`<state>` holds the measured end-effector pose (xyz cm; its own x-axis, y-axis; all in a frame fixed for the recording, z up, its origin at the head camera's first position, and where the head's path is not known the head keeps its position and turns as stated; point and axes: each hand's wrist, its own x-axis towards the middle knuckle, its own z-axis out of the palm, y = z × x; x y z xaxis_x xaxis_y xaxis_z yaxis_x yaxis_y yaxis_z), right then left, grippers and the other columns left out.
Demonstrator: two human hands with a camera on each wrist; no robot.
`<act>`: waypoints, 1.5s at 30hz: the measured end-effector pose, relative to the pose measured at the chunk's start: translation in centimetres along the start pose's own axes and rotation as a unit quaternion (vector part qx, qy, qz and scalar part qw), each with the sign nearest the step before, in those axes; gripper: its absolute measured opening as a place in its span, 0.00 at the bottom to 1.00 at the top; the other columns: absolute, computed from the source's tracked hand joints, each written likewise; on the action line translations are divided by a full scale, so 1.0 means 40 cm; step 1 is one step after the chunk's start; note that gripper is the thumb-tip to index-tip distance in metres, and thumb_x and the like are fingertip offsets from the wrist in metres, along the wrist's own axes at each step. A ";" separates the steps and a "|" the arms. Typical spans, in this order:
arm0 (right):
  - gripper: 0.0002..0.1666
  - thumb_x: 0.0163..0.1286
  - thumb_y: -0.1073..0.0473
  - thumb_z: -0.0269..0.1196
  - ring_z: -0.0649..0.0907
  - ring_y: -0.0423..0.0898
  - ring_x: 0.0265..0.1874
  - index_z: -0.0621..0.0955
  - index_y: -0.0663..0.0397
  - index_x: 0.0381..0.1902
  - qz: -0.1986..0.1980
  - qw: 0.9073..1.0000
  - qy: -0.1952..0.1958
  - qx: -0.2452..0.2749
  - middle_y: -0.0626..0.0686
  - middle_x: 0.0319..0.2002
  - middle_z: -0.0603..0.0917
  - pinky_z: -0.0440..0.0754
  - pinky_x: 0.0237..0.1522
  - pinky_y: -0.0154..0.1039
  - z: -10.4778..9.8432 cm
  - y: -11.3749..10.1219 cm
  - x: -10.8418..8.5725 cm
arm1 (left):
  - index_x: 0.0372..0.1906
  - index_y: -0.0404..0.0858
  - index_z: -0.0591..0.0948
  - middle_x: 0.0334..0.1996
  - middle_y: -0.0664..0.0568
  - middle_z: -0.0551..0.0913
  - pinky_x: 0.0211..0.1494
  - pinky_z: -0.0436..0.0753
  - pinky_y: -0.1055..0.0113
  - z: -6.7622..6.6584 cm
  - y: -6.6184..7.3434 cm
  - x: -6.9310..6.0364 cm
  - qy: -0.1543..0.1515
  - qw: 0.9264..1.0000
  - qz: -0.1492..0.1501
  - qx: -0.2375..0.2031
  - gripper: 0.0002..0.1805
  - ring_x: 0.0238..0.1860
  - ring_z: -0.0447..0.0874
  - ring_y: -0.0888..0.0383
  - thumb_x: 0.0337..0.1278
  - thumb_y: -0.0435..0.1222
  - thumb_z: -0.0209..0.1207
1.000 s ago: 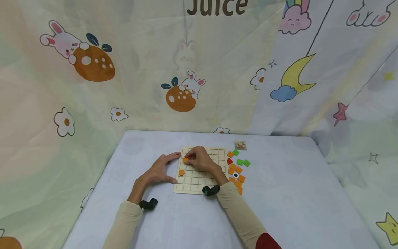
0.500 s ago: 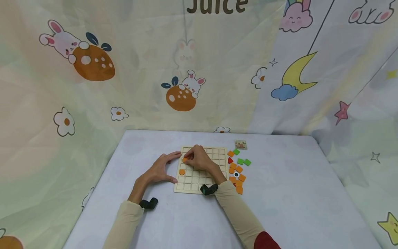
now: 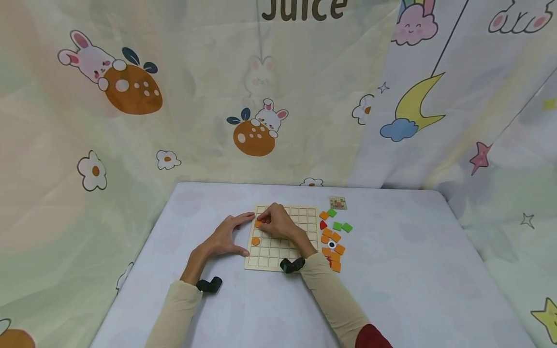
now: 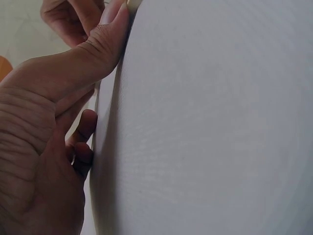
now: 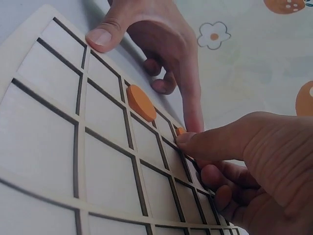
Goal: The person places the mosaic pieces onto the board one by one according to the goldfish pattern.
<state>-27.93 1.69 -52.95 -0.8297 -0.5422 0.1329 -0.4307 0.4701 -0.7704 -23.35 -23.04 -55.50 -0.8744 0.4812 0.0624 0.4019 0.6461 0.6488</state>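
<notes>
A wooden grid board (image 3: 278,252) lies on the table. My right hand (image 3: 280,221) is over its upper left part, and the thumb and fingers pinch a small orange piece (image 3: 258,224) at the left column. In the right wrist view only a sliver of that piece shows beside the thumb. Closer to me on the same side sits a round orange piece (image 5: 142,103), slightly tilted in its cell. My left hand (image 3: 223,237) spans the board's left edge with thumb and index finger spread, their tips touching the rim. Its other fingers bend loosely beneath.
Right of the board lie several orange square pieces (image 3: 340,249), green squares (image 3: 347,227), a red piece (image 3: 323,224) and a white disc with a black centre (image 3: 332,245). A small patterned card (image 3: 338,203) lies behind them. A printed curtain (image 3: 209,96) hangs beyond the table.
Over the last second my right hand has shifted very slightly left, with the orange piece still in its fingers. My left hand has stayed at the board's edge.
</notes>
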 end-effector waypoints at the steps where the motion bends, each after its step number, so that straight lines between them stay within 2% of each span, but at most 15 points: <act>1: 0.13 0.68 0.69 0.74 0.82 0.40 0.29 0.92 0.66 0.50 0.001 1.000 -0.002 -0.001 0.59 0.40 0.93 0.78 0.34 0.31 0.000 0.000 -0.001 | 0.84 0.46 0.70 0.86 0.53 0.67 0.61 0.71 0.56 0.000 0.000 -0.001 0.000 1.000 -0.001 -0.001 0.66 0.54 0.70 0.55 0.34 0.52 0.90; 15: 0.15 0.68 0.70 0.74 0.82 0.40 0.30 0.91 0.69 0.52 -0.006 1.000 -0.009 0.002 0.61 0.42 0.93 0.78 0.35 0.31 -0.007 -0.002 -0.006 | 0.84 0.47 0.70 0.86 0.53 0.67 0.63 0.72 0.54 0.002 -0.001 -0.001 0.002 1.000 0.002 -0.002 0.65 0.56 0.71 0.54 0.34 0.52 0.90; 20: 0.17 0.67 0.69 0.76 0.84 0.42 0.34 0.91 0.69 0.53 -0.001 1.000 -0.009 -0.003 0.60 0.44 0.94 0.80 0.39 0.33 -0.019 -0.007 -0.013 | 0.84 0.47 0.70 0.86 0.53 0.67 0.64 0.73 0.52 0.004 -0.002 0.000 0.002 1.000 0.003 -0.003 0.65 0.57 0.71 0.54 0.35 0.52 0.89; 27: 0.21 0.64 0.68 0.79 0.88 0.49 0.41 0.90 0.69 0.54 -0.002 1.000 -0.017 -0.001 0.60 0.45 0.93 0.86 0.46 0.38 -0.059 -0.007 -0.028 | 0.84 0.45 0.70 0.86 0.50 0.68 0.64 0.74 0.51 0.002 0.002 -0.003 0.004 1.000 0.003 0.006 0.65 0.58 0.72 0.53 0.34 0.53 0.89; 34: 0.21 0.62 0.68 0.81 0.88 0.53 0.41 0.91 0.69 0.52 -0.018 1.000 -0.014 0.000 0.63 0.45 0.93 0.86 0.46 0.40 -0.113 0.005 -0.046 | 0.83 0.43 0.71 0.85 0.48 0.68 0.64 0.73 0.51 -0.005 0.009 0.003 0.004 1.000 0.007 -0.002 0.66 0.60 0.73 0.50 0.33 0.52 0.90; 40: 0.21 0.63 0.68 0.80 0.88 0.58 0.44 0.90 0.70 0.53 -0.015 1.000 0.000 0.006 0.66 0.47 0.93 0.86 0.48 0.43 -0.150 0.017 -0.074 | 0.83 0.43 0.72 0.85 0.49 0.68 0.64 0.73 0.50 -0.006 0.017 0.001 0.003 1.000 -0.004 -0.004 0.65 0.60 0.73 0.50 0.33 0.53 0.90; 45: 0.18 0.63 0.67 0.80 0.88 0.55 0.40 0.91 0.70 0.50 -0.016 1.000 0.009 -0.010 0.66 0.45 0.93 0.85 0.44 0.40 -0.185 0.033 -0.108 | 0.82 0.44 0.72 0.85 0.49 0.69 0.64 0.74 0.51 -0.004 0.020 -0.001 0.006 1.000 -0.006 -0.004 0.65 0.59 0.73 0.52 0.32 0.53 0.90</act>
<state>-27.55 9.78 -49.93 -0.8219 -0.5439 0.1691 -0.4638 0.4668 -0.7530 -23.03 -22.64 -54.86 -0.8825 0.4661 0.0630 0.3885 0.6468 0.6563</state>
